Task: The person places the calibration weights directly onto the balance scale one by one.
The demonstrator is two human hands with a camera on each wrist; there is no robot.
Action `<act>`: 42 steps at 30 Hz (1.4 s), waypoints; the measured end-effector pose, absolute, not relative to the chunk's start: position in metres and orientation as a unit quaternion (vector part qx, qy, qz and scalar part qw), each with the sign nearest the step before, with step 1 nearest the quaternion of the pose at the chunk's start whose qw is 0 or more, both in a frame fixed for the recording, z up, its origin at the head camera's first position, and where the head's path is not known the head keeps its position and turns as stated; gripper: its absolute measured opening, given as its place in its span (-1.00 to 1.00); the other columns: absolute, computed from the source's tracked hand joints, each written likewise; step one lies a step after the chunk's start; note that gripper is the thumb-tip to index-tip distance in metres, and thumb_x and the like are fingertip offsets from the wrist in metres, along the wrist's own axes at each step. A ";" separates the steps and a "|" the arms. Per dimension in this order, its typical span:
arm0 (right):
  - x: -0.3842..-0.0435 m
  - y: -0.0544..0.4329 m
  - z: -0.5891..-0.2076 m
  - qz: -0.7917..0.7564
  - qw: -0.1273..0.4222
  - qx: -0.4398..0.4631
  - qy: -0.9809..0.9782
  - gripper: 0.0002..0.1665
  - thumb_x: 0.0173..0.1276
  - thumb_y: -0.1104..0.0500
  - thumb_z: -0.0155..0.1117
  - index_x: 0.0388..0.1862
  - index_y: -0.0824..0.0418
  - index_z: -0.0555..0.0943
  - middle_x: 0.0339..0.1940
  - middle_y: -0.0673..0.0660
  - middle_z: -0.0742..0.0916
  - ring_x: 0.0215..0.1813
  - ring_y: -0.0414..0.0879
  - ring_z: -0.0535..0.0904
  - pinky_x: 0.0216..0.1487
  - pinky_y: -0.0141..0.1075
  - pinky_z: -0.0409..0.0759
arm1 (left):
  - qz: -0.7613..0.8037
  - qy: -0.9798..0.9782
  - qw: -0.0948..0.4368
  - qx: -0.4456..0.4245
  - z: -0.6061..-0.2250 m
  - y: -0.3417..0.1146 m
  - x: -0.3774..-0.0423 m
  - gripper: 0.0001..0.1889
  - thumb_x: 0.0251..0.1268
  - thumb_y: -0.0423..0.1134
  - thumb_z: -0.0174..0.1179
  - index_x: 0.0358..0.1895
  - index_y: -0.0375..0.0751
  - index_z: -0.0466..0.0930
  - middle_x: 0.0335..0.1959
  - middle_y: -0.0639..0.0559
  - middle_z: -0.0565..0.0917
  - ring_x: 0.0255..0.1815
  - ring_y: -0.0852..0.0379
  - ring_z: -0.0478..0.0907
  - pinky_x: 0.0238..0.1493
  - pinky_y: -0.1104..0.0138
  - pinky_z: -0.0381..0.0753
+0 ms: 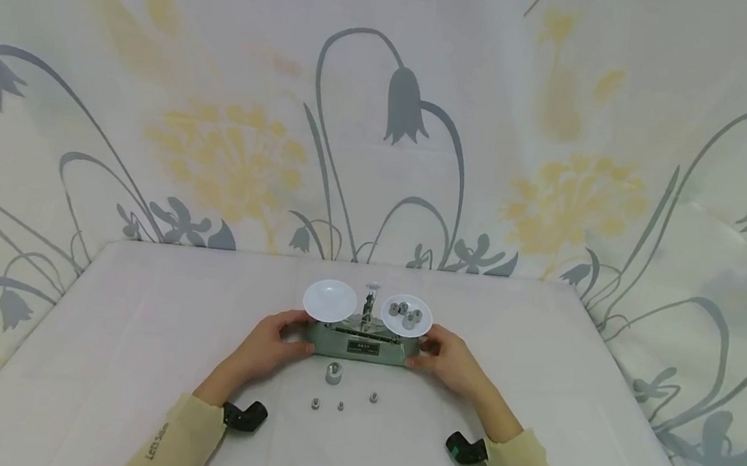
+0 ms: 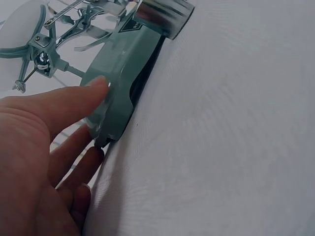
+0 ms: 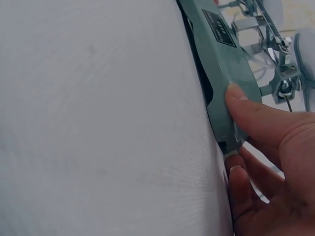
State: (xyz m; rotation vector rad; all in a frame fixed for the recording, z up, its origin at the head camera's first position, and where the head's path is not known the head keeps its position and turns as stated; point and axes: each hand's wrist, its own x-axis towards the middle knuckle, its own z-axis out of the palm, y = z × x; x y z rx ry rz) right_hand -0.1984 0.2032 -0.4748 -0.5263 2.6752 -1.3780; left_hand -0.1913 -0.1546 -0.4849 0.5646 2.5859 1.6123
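A green balance scale [image 1: 334,343] stands on the white table, with two white pans above its base. My left hand [image 1: 271,345] grips the left end of the base, its thumb [image 2: 93,92] on the front face and fingers around the end. At the other end my right hand [image 1: 454,359] holds the base the same way, its thumb [image 3: 246,105] pressed on the front. The left pan [image 1: 329,300] is bare. In the right pan [image 1: 419,330] stand several metal weights [image 1: 409,320].
In front of the scale stand a large metal weight [image 1: 333,374] and three small ones, one of them a small weight [image 1: 373,398] to the right. A white flowered cloth [image 1: 378,188] hangs behind the table [image 1: 154,301]. Black cameras [image 1: 246,416] sit on both wrists.
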 end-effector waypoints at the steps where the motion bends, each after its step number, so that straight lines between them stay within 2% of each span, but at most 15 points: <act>1: -0.199 0.203 -0.475 -0.450 0.044 -0.173 0.875 -0.44 0.07 0.18 0.60 0.08 0.21 0.62 -0.08 0.08 0.69 -0.02 0.03 0.58 0.01 -0.11 0.56 | 0.522 0.834 0.023 0.178 -0.484 -0.155 -0.191 -0.51 0.15 -0.28 0.43 0.19 -0.16 0.59 0.18 -0.02 0.62 0.36 -0.08 0.40 0.40 -0.05 0.28; 8: -0.201 0.203 -0.474 -0.458 0.059 -0.173 0.870 -0.39 0.08 0.18 0.60 0.14 0.22 0.61 -0.02 0.11 0.68 0.03 0.06 0.58 0.04 -0.08 0.54 | 0.529 0.836 0.038 0.142 -0.477 -0.158 -0.192 -0.51 0.17 -0.25 0.42 0.20 -0.17 0.60 0.15 -0.03 0.64 0.31 -0.06 0.44 0.35 -0.05 0.33; 18: -0.201 0.206 -0.474 -0.459 0.066 -0.171 0.869 -0.41 0.08 0.20 0.59 0.10 0.24 0.60 -0.07 0.11 0.67 0.00 0.03 0.56 0.02 -0.12 0.53 | 0.527 0.834 0.063 0.149 -0.460 -0.165 -0.181 -0.57 0.31 -0.22 0.33 0.21 -0.22 0.58 0.15 -0.11 0.63 0.16 -0.08 0.56 0.15 0.07 0.54; 23: -0.198 0.206 -0.474 -0.455 0.066 -0.167 0.872 -0.46 0.11 0.20 0.57 0.07 0.23 0.59 -0.14 0.10 0.65 -0.06 0.00 0.53 -0.06 -0.17 0.51 | 0.560 0.807 0.094 0.159 -0.452 -0.163 -0.170 -0.66 0.37 -0.20 0.28 0.15 -0.22 0.61 0.13 -0.10 0.64 0.14 -0.04 0.55 0.15 0.12 0.51; 30: -0.196 0.205 -0.472 -0.467 0.072 -0.161 0.866 -0.46 0.14 0.22 0.55 0.08 0.26 0.57 -0.12 0.15 0.63 -0.06 0.01 0.50 -0.07 -0.20 0.49 | 0.583 0.783 0.141 0.168 -0.448 -0.156 -0.151 -0.71 0.40 -0.21 0.26 0.12 -0.20 0.62 0.09 -0.12 0.65 0.09 0.01 0.53 0.07 0.34 0.53; 35: -0.195 0.203 -0.470 -0.470 0.068 -0.152 0.867 -0.43 0.16 0.22 0.53 0.12 0.31 0.56 -0.09 0.18 0.63 -0.04 0.03 0.50 -0.07 -0.23 0.49 | 0.589 0.771 0.166 0.180 -0.447 -0.149 -0.141 -0.73 0.38 -0.23 0.27 0.08 -0.23 0.62 0.04 -0.15 0.66 0.02 0.00 0.55 -0.04 0.35 0.57; 42: -0.193 0.199 -0.471 -0.472 0.055 -0.150 0.867 -0.46 0.17 0.23 0.53 0.11 0.32 0.58 -0.08 0.18 0.64 -0.04 0.06 0.51 -0.08 -0.20 0.49 | 0.574 0.774 0.175 0.200 -0.450 -0.146 -0.134 -0.76 0.32 -0.31 0.30 0.01 -0.26 0.65 -0.03 -0.14 0.68 -0.02 0.05 0.57 -0.06 0.35 0.56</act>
